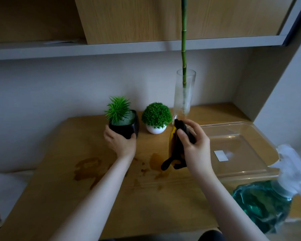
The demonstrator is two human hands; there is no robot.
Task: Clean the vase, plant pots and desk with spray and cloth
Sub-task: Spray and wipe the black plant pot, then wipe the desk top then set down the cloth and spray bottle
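Both forearms are bare from the wrist to the lower edge of the view, with no sleeve showing. The left hand and the right hand wear no glove, ring, watch or bracelet. The nails that show are short and unpainted. At the bottom edge, a dark rounded patch of clothing shows between the arms.

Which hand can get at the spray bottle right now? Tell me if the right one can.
Probably yes, once freed. The spray bottle stands at the desk's near right corner with nothing before it, but the right hand grips the cloth; the left hand holds the black pot.
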